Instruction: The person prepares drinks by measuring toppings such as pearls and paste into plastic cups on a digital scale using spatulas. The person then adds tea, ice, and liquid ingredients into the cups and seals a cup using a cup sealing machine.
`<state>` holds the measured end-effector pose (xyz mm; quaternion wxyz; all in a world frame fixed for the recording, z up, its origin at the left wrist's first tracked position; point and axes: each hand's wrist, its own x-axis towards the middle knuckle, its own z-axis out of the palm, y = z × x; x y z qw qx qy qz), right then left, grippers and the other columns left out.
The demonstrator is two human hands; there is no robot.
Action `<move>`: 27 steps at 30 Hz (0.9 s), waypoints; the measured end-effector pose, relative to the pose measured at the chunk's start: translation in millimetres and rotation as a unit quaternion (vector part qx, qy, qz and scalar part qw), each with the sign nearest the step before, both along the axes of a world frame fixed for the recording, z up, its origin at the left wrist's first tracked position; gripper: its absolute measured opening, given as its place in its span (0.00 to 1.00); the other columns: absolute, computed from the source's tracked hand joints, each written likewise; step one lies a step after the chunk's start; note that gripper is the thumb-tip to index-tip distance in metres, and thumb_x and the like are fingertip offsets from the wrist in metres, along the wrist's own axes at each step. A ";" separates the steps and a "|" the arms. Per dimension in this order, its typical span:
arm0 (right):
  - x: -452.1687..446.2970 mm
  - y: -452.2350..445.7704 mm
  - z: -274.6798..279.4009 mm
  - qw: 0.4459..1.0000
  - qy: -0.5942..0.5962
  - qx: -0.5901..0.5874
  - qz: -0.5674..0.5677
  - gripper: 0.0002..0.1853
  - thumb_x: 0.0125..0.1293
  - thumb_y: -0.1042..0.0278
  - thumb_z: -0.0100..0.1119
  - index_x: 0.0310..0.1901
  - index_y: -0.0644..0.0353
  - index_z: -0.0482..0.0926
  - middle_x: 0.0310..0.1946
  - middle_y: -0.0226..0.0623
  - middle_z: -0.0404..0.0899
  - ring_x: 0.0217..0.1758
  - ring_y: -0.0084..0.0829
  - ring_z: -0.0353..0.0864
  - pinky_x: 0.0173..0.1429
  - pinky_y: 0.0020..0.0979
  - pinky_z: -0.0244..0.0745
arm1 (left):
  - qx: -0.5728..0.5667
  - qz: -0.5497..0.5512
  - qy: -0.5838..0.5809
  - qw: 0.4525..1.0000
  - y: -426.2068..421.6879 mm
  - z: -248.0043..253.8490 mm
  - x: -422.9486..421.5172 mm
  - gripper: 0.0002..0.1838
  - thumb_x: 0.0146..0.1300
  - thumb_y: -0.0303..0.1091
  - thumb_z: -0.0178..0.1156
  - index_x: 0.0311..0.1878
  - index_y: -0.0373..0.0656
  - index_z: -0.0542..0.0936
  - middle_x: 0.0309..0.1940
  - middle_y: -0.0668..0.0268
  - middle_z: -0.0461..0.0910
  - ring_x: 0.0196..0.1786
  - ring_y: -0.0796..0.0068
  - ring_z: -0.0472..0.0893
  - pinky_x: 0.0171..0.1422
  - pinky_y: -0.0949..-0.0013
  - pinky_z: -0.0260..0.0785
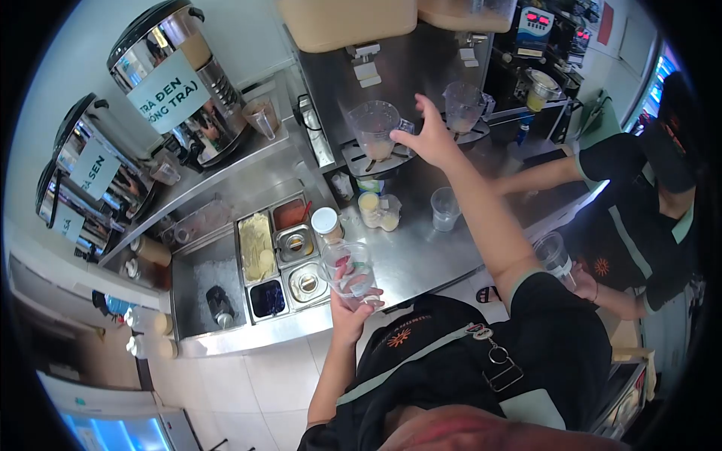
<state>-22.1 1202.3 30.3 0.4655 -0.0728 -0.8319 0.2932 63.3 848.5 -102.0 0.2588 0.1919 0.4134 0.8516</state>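
Note:
My left hand (352,314) is wrapped around a clear plastic cup (347,264), holding it over the counter's front edge. My right hand (435,139) is stretched forward with thumb and fingers apart. Its thumb is close to the handle of a clear measuring jug (374,128) that has a little pale liquid at the bottom; whether they touch I cannot tell. The jug stands on the drip tray (376,159) of a drink dispenser. Beyond my right hand, a second clear jug (464,105) sits under the other tap.
Food pans (257,248) and an ice bin (214,293) are set into the counter at left. A white-lidded jar (326,222) and a clear cup (445,210) stand on the steel top. Tall tea urns (177,83) line the shelf. At right, a co-worker's hand (583,282) holds a cup.

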 end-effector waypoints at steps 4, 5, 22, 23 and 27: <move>-30.0 21.2 -28.3 0.938 -0.128 -0.266 0.181 0.21 0.61 0.62 0.72 0.49 0.64 0.74 0.40 0.37 0.80 0.42 0.31 0.80 0.46 0.30 0.75 | -0.015 0.063 -0.039 0.997 -8.0 -8.0 10.8 0.57 0.50 0.38 0.80 0.76 0.44 0.50 0.62 0.49 0.68 0.49 0.51 0.82 0.45 0.57 0.83; -27.1 19.0 -29.2 0.889 -0.126 -0.346 0.270 0.16 0.62 0.64 0.71 0.44 0.62 0.75 0.32 0.31 0.79 0.33 0.24 0.78 0.38 0.27 0.73 | -0.024 0.073 -0.045 0.996 -10.5 -13.1 12.8 0.57 0.51 0.39 0.79 0.76 0.46 0.49 0.62 0.49 0.68 0.49 0.51 0.82 0.45 0.57 0.83; -27.6 21.9 72.1 0.911 0.004 -0.323 0.257 0.20 0.56 0.60 0.78 0.38 0.66 0.80 0.30 0.32 0.79 0.30 0.21 0.78 0.29 0.26 0.75 | -0.049 0.140 0.011 0.989 -12.0 7.1 27.1 0.52 0.56 0.31 0.73 0.77 0.41 0.49 0.63 0.50 0.68 0.57 0.53 0.78 0.53 0.57 0.78; -28.7 22.5 70.5 0.911 0.008 -0.321 0.258 0.20 0.55 0.60 0.78 0.38 0.66 0.79 0.29 0.32 0.78 0.31 0.21 0.78 0.31 0.27 0.75 | -0.047 0.140 0.013 0.989 -9.5 9.0 26.6 0.52 0.56 0.32 0.73 0.77 0.43 0.49 0.63 0.50 0.69 0.57 0.53 0.78 0.53 0.57 0.79; -35.5 27.6 62.3 0.934 0.011 -0.267 0.238 0.22 0.52 0.58 0.80 0.37 0.64 0.79 0.29 0.34 0.78 0.35 0.23 0.77 0.42 0.33 0.76 | -0.089 0.131 0.047 0.986 -11.8 0.4 21.2 0.53 0.59 0.42 0.72 0.78 0.51 0.46 0.67 0.47 0.65 0.58 0.54 0.78 0.50 0.60 0.82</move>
